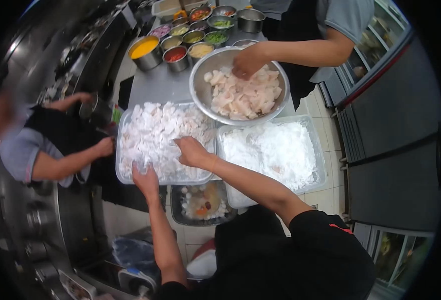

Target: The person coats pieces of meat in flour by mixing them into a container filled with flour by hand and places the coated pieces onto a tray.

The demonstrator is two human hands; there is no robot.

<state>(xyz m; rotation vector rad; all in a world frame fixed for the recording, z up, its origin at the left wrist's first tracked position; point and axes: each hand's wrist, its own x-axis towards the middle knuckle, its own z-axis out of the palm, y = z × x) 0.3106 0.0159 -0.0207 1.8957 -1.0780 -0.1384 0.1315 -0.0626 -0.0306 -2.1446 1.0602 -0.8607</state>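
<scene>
A clear plastic tub (122,172) holds many flour-coated pieces of pale raw meat (165,122), perhaps chicken or fish. At its front edge, my left hand (146,181) rests with thumb and fingers apart, their tips among the coated pieces. My right hand (196,153) reaches in from the right over the tub's middle. Its fingers are closed at the pieces, seemingly pinching one, though the tips are partly hidden. Right of this tub is a second clear tub (322,165) of white flour (270,152). Behind both, a steel bowl (198,97) holds uncoated raw meat pieces (245,97).
A co-worker's hand (249,61) reaches into the steel bowl. Another person (55,145) stands at left, holding a metal container (96,111). Several steel pots of ingredients, one with orange liquid (144,48), stand behind. Below the tubs is a dark bin (200,202); refrigerators (390,130) line the right.
</scene>
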